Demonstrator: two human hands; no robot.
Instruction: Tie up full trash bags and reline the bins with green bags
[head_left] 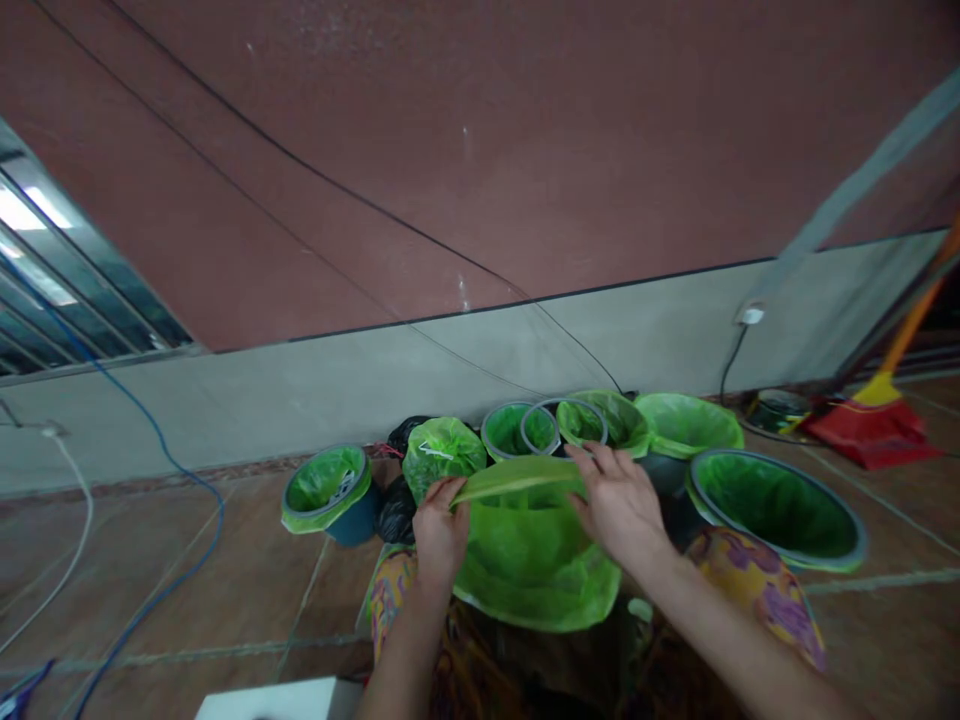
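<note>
A green plastic bin liner point(536, 560) hangs spread in front of me, over what looks like a bin between my knees. My left hand point(441, 528) pinches the far rim of the liner at its left end. At the right end of that same rim, my right hand point(619, 500) grips the plastic between thumb and fingers. The edge stretches as a folded strip between both hands. Most of the bin under the liner is hidden.
Several bins stand along the wall, including a lined blue bin point(352, 520) on the left and a large lined bin point(780, 505) on the right. A tied green bag point(444, 455), a red dustpan point(874, 430), a blue cable point(169, 440) and a white box point(277, 700) are around.
</note>
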